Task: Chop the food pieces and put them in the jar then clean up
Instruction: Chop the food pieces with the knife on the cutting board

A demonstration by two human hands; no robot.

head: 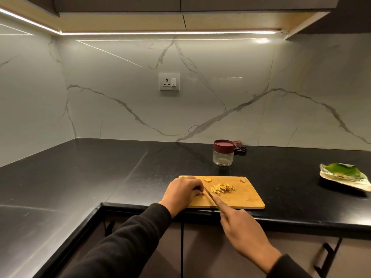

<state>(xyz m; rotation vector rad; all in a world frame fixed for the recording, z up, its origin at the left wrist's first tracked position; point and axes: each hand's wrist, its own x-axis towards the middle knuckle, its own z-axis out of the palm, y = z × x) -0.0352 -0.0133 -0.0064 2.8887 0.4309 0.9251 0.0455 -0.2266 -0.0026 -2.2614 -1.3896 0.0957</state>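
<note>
A wooden cutting board (247,197) lies at the front edge of the black counter. On it sits a pile of thin yellow food strips (222,188), with two loose chunks (208,179) near its far edge. My left hand (181,192) curls over a small piece at the board's left side, which is mostly hidden under the fingers. My right hand (239,230) grips a knife (209,195) with the forefinger along its spine; the blade is right beside the left fingertips. A clear jar (223,156) with a maroon lid stands behind the board, a few pieces inside.
A dark checked cloth (240,148) lies behind the jar by the marble wall. A leaf-shaped plate (345,176) with green and brown bits sits at the right. A wall socket (169,81) is above. The counter (100,173) turns an L corner on the left.
</note>
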